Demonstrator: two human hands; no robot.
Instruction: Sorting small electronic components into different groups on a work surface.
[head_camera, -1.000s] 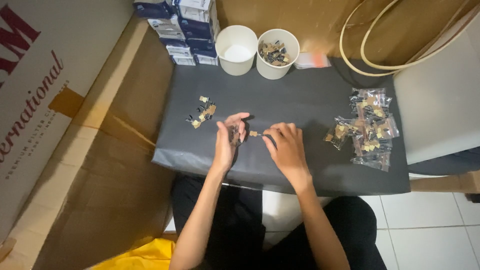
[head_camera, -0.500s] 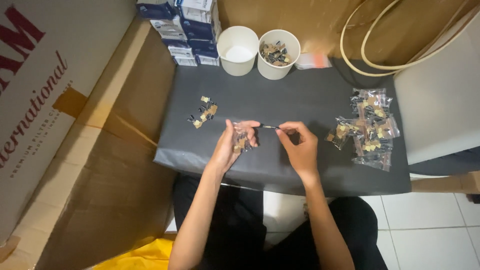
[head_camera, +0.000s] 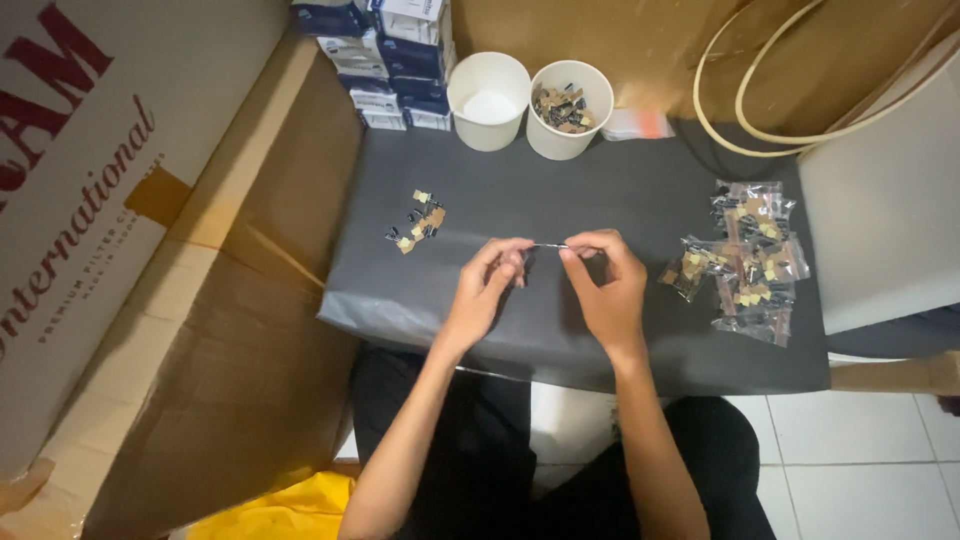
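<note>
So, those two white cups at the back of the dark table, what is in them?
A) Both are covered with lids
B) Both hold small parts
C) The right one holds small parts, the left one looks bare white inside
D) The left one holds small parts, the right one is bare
C: the right cup shows a heap of small dark and tan pieces, while the left cup shows only white inside.
</note>
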